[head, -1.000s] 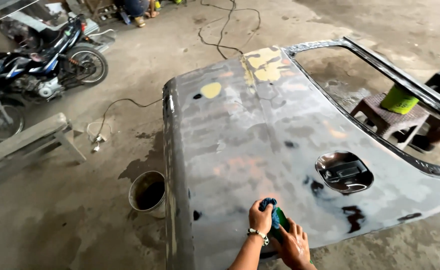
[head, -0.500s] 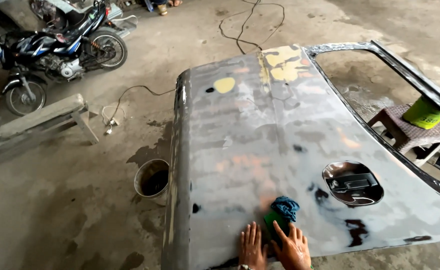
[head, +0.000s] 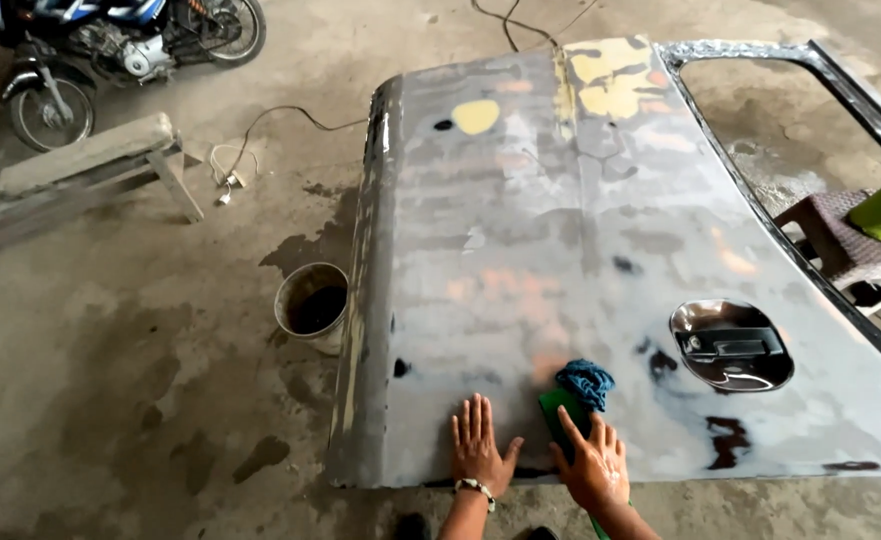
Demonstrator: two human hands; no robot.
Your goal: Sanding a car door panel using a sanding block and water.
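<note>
While left hand (head: 478, 447) lies flat on door panel (head: 560, 250), right-hand fingers (head: 600, 440) press green sanding block (head: 560, 412).

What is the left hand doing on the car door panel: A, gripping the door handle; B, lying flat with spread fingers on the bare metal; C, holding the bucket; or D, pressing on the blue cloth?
B: the left hand lies palm-down, fingers spread, on the car door panel, while the right hand presses the green sanding block beside the blue cloth.

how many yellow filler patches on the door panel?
2 clear ones on the grey sanded car door panel: an oval yellow filler patch near the far left, and a larger blotchy yellow filler patch at the far edge. Fainter ones may blend in.
</note>
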